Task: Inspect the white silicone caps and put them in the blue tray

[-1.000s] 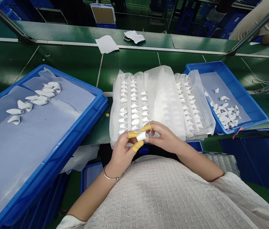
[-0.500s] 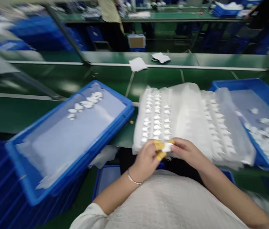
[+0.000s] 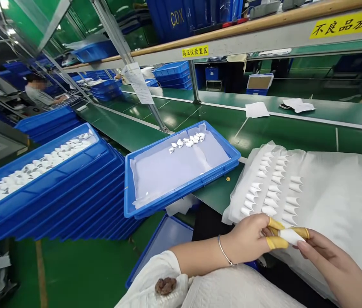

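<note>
Both hands pinch one small white cap-shaped part (image 3: 288,236) just above my lap. My left hand (image 3: 251,237) wears yellow finger cots and a thin bracelet and grips the part's left end. My right hand (image 3: 325,261) holds its right end with a yellow-cotted finger. Right behind the hands lies a white plastic sheet (image 3: 335,188) carrying rows of the same white parts (image 3: 271,184). A blue tray (image 3: 181,171) lined with white film stands to the left, with a few white parts (image 3: 187,142) at its far end.
A stack of blue trays (image 3: 46,188) at far left holds many white parts. A green conveyor belt (image 3: 264,124) runs behind, with paper sheets (image 3: 256,109) on it. Another blue tray (image 3: 164,239) sits below the bench edge. A person works at the far left.
The view has swung to the left, bringing the tray stack into sight and pushing the right-hand tray out. Both hands keep hold of the same white part.
</note>
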### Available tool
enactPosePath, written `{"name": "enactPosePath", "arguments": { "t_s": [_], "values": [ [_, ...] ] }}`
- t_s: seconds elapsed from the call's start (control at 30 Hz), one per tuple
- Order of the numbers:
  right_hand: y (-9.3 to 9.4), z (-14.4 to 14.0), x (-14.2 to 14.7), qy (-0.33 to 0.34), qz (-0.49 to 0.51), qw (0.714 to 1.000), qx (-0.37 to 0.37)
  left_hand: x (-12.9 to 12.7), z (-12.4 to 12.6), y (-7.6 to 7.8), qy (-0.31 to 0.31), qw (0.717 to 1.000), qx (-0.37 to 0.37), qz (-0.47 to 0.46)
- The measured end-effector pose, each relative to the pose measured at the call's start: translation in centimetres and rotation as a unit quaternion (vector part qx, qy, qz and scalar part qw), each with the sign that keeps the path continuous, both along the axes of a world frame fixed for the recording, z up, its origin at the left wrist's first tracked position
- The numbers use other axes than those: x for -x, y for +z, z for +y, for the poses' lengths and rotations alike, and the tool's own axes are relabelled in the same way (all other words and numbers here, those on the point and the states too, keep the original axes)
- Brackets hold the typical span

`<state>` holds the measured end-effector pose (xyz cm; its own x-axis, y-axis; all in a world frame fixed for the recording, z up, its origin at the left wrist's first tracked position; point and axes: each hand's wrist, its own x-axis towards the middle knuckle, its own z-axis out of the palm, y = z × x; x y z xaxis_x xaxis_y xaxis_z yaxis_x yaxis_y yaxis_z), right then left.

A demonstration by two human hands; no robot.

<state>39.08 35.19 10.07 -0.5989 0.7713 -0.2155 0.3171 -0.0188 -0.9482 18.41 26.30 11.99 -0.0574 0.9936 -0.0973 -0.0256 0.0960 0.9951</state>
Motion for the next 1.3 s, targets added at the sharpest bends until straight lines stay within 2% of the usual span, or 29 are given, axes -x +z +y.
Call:
{"name": "enactPosePath", "arguments": {
  "t_s": [0.13,0.2,0.3,0.47,0.57,0.73,0.83,1.03,1.3],
  "values": [
    [2.6,-0.8,1.4,0.007,0.020,1.000,0.022,-0.3,0.1,0.2,0.017,0.998,0.024,-0.054],
    [3.6,-1.2,2.0,-0.006,0.041,0.999,-0.003,-0.5,0.1,0.1,0.021,0.994,0.036,-0.096],
    [4.2,-1.0,2.4,0.014,0.035,0.997,-0.062,-0.4,0.4,-0.6,0.014,0.991,0.035,-0.127],
    [4.3,-0.9,2.0,0.033,0.038,0.990,-0.133,-0.1,0.8,-0.8,0.028,0.998,0.033,-0.041],
    [3.9,-1.0,1.8,0.027,0.053,0.988,-0.141,-0.2,0.5,-0.5,0.039,0.999,0.002,0.022],
    [3.0,-0.5,1.4,-0.047,0.081,0.994,-0.058,-0.3,0.4,-1.2,0.033,0.992,-0.077,0.090],
    [3.1,-0.2,1.2,-0.080,0.111,0.991,0.001,-0.2,0.4,-1.8,0.032,0.983,-0.126,0.130],
    [4.1,-0.1,1.0,-0.051,0.099,0.994,0.024,-0.1,0.6,-1.8,0.027,0.950,-0.229,0.209],
    [3.8,-0.6,1.5,-0.022,0.120,0.990,0.071,0.1,0.5,-1.7,0.002,0.934,-0.243,0.260]
  ]
}}
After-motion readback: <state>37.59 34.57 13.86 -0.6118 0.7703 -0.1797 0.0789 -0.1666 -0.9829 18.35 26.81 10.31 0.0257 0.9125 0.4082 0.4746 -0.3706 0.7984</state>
